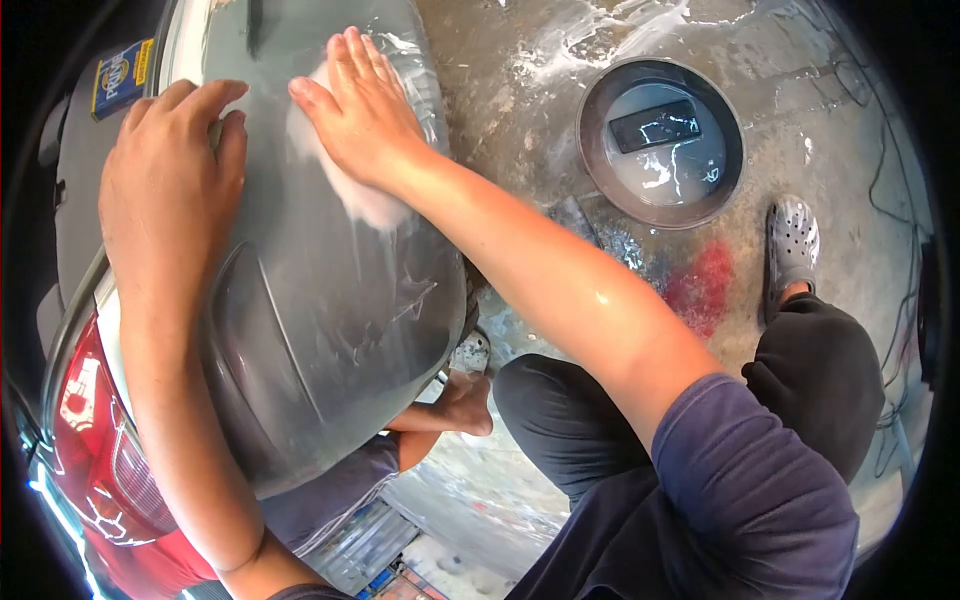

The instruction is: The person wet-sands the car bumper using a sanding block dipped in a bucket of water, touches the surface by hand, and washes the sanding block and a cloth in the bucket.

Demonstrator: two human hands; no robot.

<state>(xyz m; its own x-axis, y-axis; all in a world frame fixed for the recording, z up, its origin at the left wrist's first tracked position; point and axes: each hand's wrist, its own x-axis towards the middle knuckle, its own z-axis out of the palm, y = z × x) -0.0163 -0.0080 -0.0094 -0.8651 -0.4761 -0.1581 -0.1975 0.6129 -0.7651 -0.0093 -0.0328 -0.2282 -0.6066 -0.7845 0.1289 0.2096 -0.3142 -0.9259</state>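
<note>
We see the grey panel (345, 275) of a car running lengthwise away from us, its rounded near end pointing our way and its far end cut off by the view. Near its right edge lies a white patch (378, 207), long axis slanting from far left to near right; we cannot tell whether it is cloth or foam, since our right hand (358, 112) covers much of it. That hand lies flat, fingers straight and nearly together, gripping nothing we can see. Our left hand (172, 165) curls over the panel's left edge, fingertips bent; whether it holds anything is hidden. A red tail light (98, 440) sits left of the panel's near end, partly behind our forearm. Right of the panel, a round basin (590, 150) stands on the floor (490, 75).
</note>
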